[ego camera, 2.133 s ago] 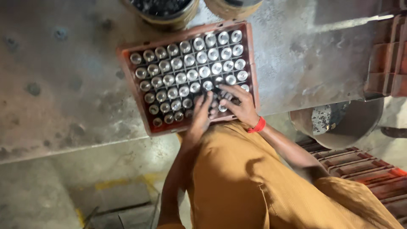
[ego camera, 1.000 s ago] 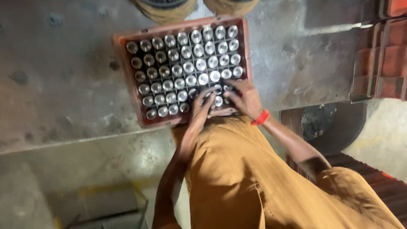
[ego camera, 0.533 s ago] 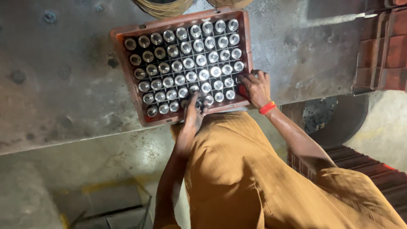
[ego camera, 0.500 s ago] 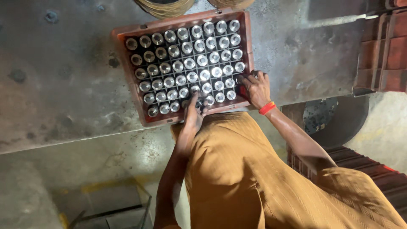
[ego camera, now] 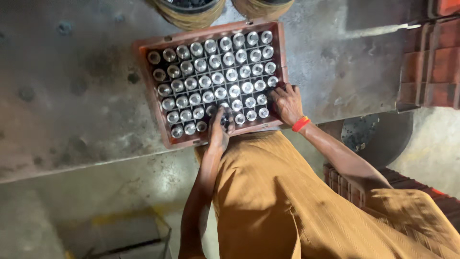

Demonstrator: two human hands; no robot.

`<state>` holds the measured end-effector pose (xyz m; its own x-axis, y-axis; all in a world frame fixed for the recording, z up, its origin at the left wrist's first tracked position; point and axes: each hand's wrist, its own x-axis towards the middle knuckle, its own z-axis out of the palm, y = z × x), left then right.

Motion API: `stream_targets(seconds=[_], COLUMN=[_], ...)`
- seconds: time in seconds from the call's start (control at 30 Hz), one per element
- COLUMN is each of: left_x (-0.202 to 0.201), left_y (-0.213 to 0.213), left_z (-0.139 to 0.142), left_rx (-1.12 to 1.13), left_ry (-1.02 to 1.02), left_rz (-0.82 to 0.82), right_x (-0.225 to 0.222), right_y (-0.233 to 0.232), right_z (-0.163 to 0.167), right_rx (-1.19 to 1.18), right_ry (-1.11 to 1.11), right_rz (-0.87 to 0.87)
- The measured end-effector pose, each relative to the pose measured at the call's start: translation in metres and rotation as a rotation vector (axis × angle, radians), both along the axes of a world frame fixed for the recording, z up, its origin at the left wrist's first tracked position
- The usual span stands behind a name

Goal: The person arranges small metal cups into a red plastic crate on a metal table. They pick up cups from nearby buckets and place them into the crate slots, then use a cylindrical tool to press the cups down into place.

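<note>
A reddish-brown plastic crate (ego camera: 152, 100) sits on a grey metal table, its grid cells filled with several shiny metal cylinders (ego camera: 225, 79) standing upright. My left hand (ego camera: 219, 130) is at the crate's near edge, its fingers closed around a dark cylinder in the front row. My right hand (ego camera: 286, 103), with a red band on the wrist, lies flat on the crate's near right corner. Its fingers are spread over the rim and the last cells. My orange clothing fills the lower part of the view.
The worn metal table (ego camera: 72, 96) ends in a front edge just below the crate. Two round woven baskets (ego camera: 191, 9) stand behind the crate. More reddish crates are stacked at the right (ego camera: 431, 62) and lower right (ego camera: 354, 187). A dark round pan (ego camera: 378, 139) lies under the table edge.
Both hands were together among the cylinders at the crate's near right. My right hand slid out to the right corner, and my left hand drew back to the front row.
</note>
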<state>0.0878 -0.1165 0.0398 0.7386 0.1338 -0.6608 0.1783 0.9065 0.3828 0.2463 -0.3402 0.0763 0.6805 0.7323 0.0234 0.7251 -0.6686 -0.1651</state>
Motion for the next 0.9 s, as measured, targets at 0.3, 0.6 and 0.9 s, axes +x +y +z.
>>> stream_targets(seconds=[0.3,0.6,0.9], left_x=[0.009,-0.008,-0.009], left_y=[-0.001,0.056,0.193], left_z=[0.023,0.125,0.043], left_rx=[0.295,1.406,1.338], left_ry=[-0.025,-0.175,0.539], left_rz=[0.085,0.094,-0.273], right_x=[-0.052,-0.067,0.083], right_y=[0.063,0.136,0.159], right_z=[0.045,0.035,0.156], right_rx=[0.869,1.809,2.132], right_ry=[0.964,2.096,0.686], right_rz=[-0.785,-1.017,-0.372])
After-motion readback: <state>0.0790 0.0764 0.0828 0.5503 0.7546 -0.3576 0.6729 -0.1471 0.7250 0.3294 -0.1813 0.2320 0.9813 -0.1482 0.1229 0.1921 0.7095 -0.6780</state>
